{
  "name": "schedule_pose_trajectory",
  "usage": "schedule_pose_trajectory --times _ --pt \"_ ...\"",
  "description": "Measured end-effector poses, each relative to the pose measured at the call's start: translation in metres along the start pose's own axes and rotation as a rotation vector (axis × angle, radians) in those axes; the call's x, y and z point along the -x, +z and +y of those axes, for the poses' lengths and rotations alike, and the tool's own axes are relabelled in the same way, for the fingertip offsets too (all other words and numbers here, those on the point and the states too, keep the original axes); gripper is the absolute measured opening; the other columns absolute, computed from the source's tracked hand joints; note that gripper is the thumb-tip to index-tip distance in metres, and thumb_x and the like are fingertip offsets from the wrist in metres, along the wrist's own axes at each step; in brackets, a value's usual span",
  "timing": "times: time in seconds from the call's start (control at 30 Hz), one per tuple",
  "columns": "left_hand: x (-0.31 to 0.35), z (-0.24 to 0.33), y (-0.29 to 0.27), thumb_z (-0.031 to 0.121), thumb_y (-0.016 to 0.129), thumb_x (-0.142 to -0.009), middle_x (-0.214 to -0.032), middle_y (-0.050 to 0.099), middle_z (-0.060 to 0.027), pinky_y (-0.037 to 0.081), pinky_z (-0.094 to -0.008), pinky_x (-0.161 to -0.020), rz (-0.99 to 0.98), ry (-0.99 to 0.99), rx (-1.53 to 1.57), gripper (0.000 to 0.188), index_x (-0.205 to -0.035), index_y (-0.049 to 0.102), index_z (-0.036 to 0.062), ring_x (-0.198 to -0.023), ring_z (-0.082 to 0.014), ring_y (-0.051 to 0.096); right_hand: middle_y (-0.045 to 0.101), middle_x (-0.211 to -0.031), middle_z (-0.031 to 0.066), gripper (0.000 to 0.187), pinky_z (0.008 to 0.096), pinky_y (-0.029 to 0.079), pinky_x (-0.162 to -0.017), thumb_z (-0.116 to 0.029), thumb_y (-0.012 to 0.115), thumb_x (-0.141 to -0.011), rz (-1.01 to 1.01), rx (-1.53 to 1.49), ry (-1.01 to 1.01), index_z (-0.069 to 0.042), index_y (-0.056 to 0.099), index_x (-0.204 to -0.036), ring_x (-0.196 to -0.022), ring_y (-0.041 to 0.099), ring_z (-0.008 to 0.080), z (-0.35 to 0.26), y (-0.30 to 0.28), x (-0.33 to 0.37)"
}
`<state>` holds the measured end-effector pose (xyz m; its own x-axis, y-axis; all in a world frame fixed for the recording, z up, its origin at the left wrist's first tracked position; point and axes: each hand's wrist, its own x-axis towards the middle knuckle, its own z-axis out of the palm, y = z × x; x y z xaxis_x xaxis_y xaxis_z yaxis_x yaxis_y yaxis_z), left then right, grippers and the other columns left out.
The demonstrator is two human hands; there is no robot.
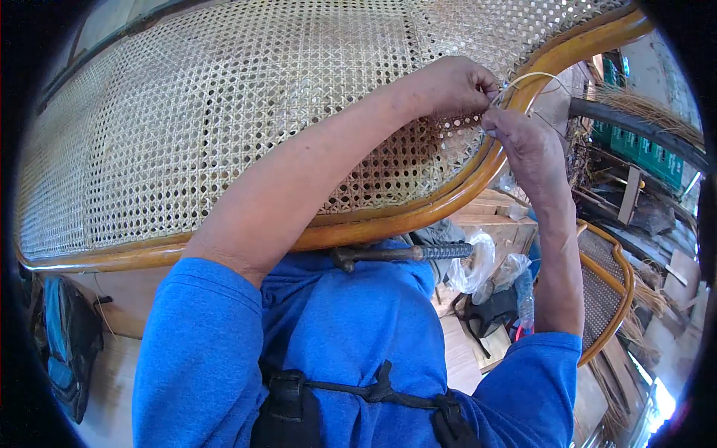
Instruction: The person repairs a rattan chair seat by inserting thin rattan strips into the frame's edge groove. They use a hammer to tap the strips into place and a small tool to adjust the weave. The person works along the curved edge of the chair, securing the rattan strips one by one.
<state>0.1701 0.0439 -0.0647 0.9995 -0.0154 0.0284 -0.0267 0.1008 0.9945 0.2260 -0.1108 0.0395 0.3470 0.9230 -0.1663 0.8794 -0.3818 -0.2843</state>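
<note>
A large panel of woven cane webbing [246, 97] in a curved, varnished wooden frame [418, 216] lies across my lap. At its right end, a thin pale cane strand [549, 75] loops over the rim. My left hand [459, 86] reaches across the webbing, fingers pinched on the strand at the frame's inner edge. Just below it, my right hand [526, 142] comes up outside the frame, thumb and fingers closed at the same spot. The fingertips nearly meet, and they partly hide the strand between them.
On my lap, under the panel's near edge, rests a hammer [403, 254] with a ribbed grip. Clear plastic bags [478, 265] lie beside a wooden box. A smaller caned frame [601, 276] stands at right, near loose fibre strands [642, 104] and green crates [642, 157]. A backpack [67, 343] sits at left.
</note>
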Motion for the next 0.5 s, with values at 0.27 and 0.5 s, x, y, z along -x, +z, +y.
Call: schedule_pose_trajectory --times 0.27,0.5 --pt "0.002 0.012 -0.011 0.018 0.062 -0.078 -0.061 0.056 0.0006 0.041 -0.0255 -0.051 -0.068 0.028 -0.111 0.014 -0.077 0.063 0.0046 -0.054 -0.0071 0.050 0.063 -0.086 0.0102 0.011 0.0360 0.049 -0.064 -0.007 0.056 -0.084 0.045 0.170 -0.008 -0.009 0.060 -0.094 -0.076 0.063 0.0298 -0.020 0.003 0.000" --pt "-0.003 0.025 -0.015 0.023 0.063 -0.078 -0.063 0.058 -0.0008 0.042 -0.0255 -0.052 -0.095 -0.036 -0.144 0.020 -0.078 0.065 0.0032 -0.054 -0.0090 0.051 0.063 -0.084 0.0087 0.013 0.0355 0.049 -0.065 -0.004 0.060 -0.082 0.103 0.301 0.027 -0.008 0.058 -0.094 -0.075 0.062 0.0285 -0.032 0.011 0.005"
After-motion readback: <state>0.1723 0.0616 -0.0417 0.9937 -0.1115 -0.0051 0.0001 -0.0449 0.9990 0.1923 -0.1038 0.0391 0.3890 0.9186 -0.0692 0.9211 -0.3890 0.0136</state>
